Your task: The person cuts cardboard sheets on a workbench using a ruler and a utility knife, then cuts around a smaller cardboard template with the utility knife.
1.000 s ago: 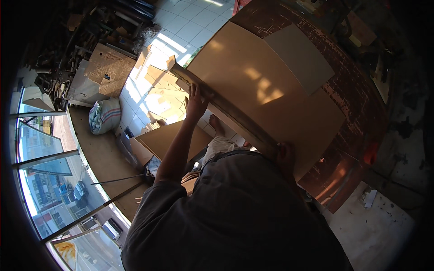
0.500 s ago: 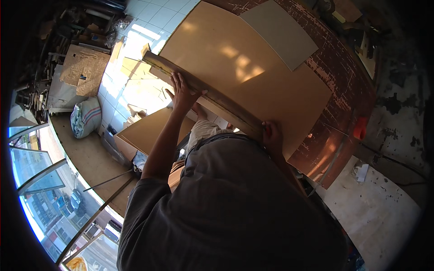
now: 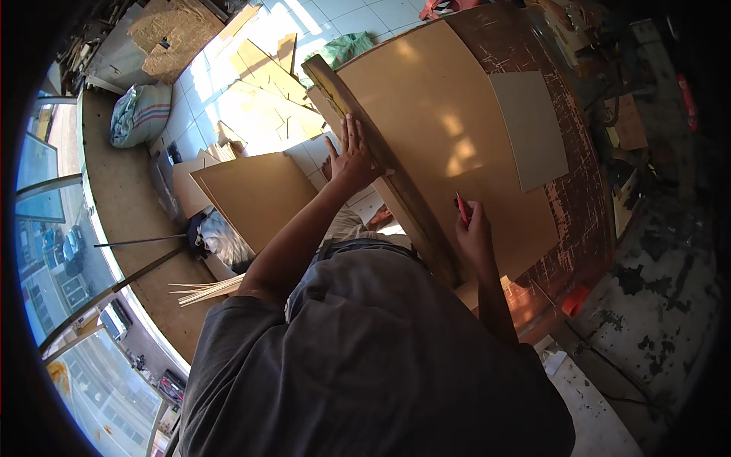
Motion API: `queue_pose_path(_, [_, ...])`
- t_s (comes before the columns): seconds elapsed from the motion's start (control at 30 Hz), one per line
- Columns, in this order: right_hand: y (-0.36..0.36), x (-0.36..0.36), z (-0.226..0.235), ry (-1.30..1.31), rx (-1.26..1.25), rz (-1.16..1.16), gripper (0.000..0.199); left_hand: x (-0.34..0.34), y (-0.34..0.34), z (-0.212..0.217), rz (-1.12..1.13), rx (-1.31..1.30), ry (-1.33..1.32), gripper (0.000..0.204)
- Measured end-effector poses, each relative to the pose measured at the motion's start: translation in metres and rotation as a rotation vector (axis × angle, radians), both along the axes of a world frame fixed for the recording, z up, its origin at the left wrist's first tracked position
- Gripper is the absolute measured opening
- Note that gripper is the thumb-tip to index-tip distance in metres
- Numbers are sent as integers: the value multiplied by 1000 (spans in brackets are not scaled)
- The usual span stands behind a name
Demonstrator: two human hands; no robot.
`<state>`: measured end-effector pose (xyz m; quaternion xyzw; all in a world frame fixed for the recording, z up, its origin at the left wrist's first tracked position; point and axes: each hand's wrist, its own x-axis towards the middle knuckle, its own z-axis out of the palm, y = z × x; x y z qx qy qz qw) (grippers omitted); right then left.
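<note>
A long, dark wooden bar [image 3: 403, 194] lies along the left edge of a large brown board [image 3: 449, 122]. My left hand [image 3: 354, 156] presses on the bar at mid-length, its fingers stretched and spread. Over the board, to the right of the bar's near half, my right hand [image 3: 477, 228] is closed around a slim red pen-shaped tool [image 3: 461, 207]. Its thin dark tip points away from me; whether it is a pen or a cutter I cannot tell. A smaller grey sheet [image 3: 531, 126] rests on the board's right part.
The board lies on a worn reddish-brown table [image 3: 582, 183]. Offcuts [image 3: 266, 84] litter the tiled floor at the far left. Another brown board [image 3: 255, 190] leans left of my legs, near thin wooden strips [image 3: 205, 290]. A striped sack [image 3: 141, 114] stands farther left.
My right hand has left the bar's near end and risen over the board, with the red tool now visible in it. The left hand stays on the bar. The whole view has turned.
</note>
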<state>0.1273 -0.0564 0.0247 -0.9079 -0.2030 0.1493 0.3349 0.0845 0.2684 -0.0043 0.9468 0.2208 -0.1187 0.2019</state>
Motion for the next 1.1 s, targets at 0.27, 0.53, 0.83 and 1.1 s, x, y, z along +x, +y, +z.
queue_pose_path(0.27, [194, 77, 30, 161, -124, 232, 26, -4, 5, 2, 6, -103, -21, 137])
queue_pose_path(0.53, [324, 113, -4, -192, -231, 420, 19, -3, 1, -9, 54, -78, -59, 131])
queue_pose_path(0.83, [352, 116, -7, -61, -353, 469, 23, -1, 8, 5, 48, -164, 5, 131])
queue_pose_path(1.1, [356, 113, 2, 37, -428, 479, 23, 3, 7, 7, 45, -117, 41, 134])
